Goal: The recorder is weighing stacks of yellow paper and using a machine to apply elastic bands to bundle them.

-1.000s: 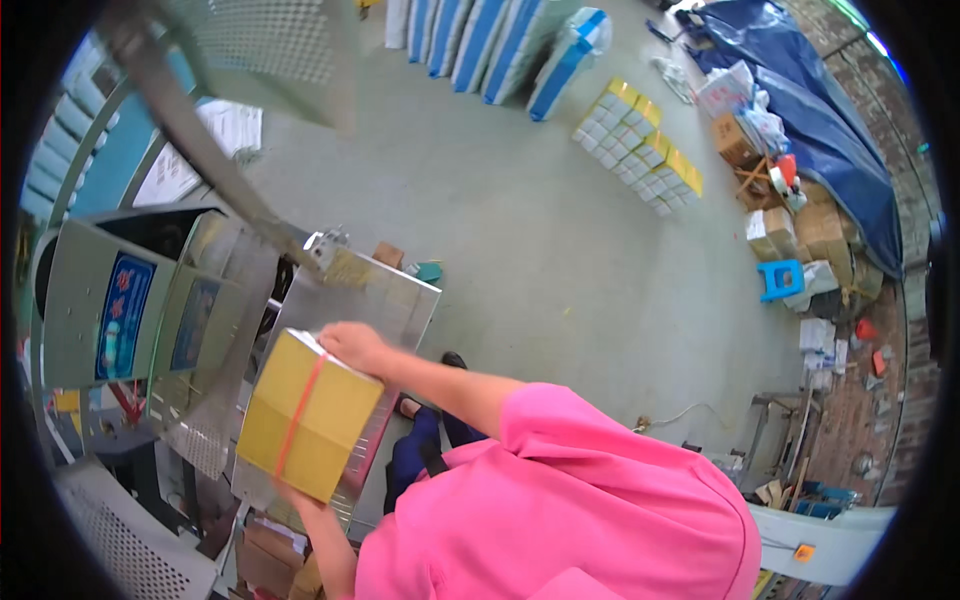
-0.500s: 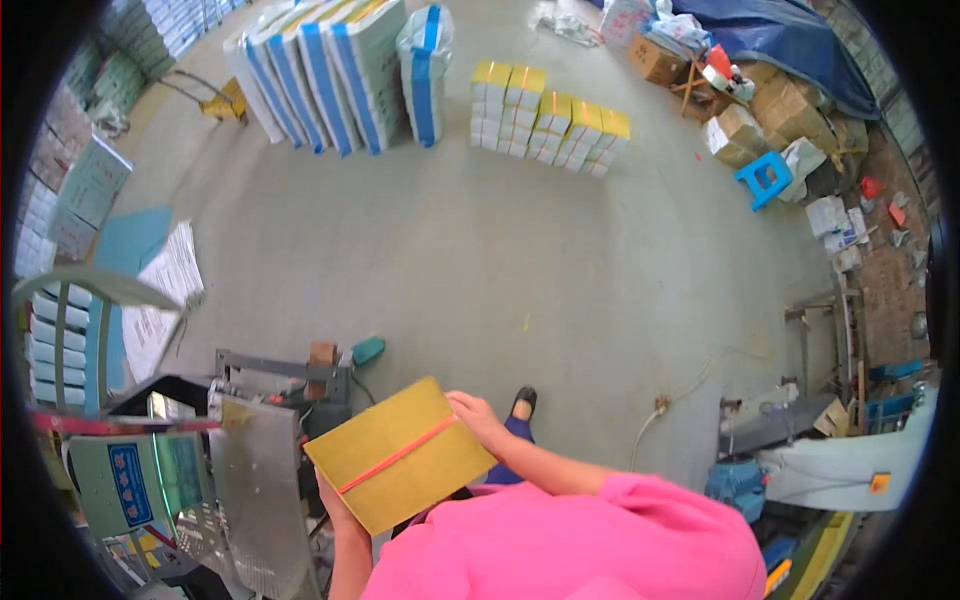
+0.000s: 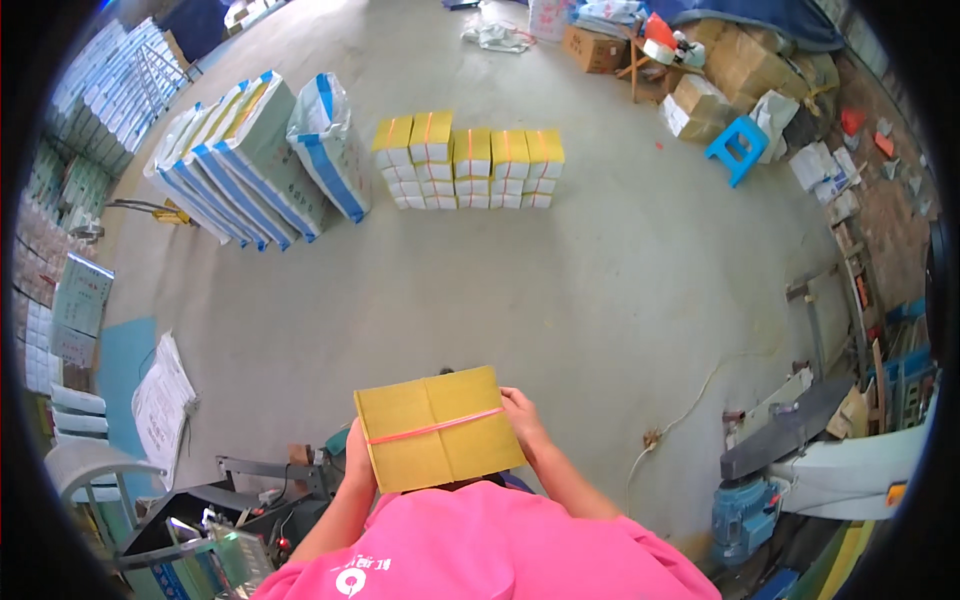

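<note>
A paper bundle (image 3: 430, 458) with a yellow cover and a red band around its middle is held in front of my pink shirt. My left hand (image 3: 359, 458) grips its left end, with most of the fingers hidden behind it. At the opposite end, my right hand (image 3: 522, 415) closes on the edge, fingers partly in sight. Across the floor, similar banded bundles (image 3: 472, 168) with yellow tops and white sides stand stacked in a block, apart from my hands.
Tall white bags with blue stripes (image 3: 262, 165) stand left of the stacks. A blue stool (image 3: 737, 148) and cardboard boxes (image 3: 740, 65) are at the far right. Machinery flanks me: a metal frame (image 3: 270, 475) at left, a blue motor (image 3: 742, 522) at right. A cable (image 3: 690, 405) crosses the floor.
My body has turned away from the machine on the left toward the stacks. The bundle has swung round with both hands still on it and now lies nearly level in front of me.
</note>
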The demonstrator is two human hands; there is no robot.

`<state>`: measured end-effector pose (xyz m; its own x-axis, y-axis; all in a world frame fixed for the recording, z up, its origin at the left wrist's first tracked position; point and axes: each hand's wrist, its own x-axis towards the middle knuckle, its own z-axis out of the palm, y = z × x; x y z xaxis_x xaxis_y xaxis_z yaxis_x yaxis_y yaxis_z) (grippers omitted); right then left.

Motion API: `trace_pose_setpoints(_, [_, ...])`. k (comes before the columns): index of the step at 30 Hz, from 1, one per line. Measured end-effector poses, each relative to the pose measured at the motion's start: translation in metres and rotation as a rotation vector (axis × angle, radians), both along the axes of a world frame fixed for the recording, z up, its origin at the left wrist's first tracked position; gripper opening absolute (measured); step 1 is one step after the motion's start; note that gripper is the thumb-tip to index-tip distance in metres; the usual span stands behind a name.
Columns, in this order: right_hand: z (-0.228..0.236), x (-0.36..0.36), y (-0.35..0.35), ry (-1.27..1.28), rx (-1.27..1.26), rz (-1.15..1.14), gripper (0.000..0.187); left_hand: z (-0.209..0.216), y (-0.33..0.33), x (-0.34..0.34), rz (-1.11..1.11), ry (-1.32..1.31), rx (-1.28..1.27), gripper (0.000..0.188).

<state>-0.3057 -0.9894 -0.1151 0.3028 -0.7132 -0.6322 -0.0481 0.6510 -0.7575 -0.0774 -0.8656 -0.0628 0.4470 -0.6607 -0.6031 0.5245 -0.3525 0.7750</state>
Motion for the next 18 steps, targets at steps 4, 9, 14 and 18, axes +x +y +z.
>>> trace_pose_setpoints(4, [-0.013, 0.017, -0.101, 0.12, 0.033, -0.076, 0.027, -0.01, -0.117, 0.027, -0.021, 0.08, 0.129, 0.038])
trace_pose_setpoints(9, [-0.059, 0.04, -0.226, 0.049, -0.047, -0.116, 0.02, -0.04, -0.271, 0.084, -0.324, -0.157, -0.003, 0.045])
trace_pose_setpoints(14, [0.001, 0.108, -0.382, -0.087, 0.056, -0.17, 0.019, -0.008, -0.407, 0.121, 0.029, 0.233, 0.077, 0.05])
trace_pose_setpoints(18, [-0.02, 0.136, -0.49, -0.013, 0.032, -0.022, 0.021, -0.052, -0.49, 0.152, 0.029, 0.341, 0.071, 0.051])
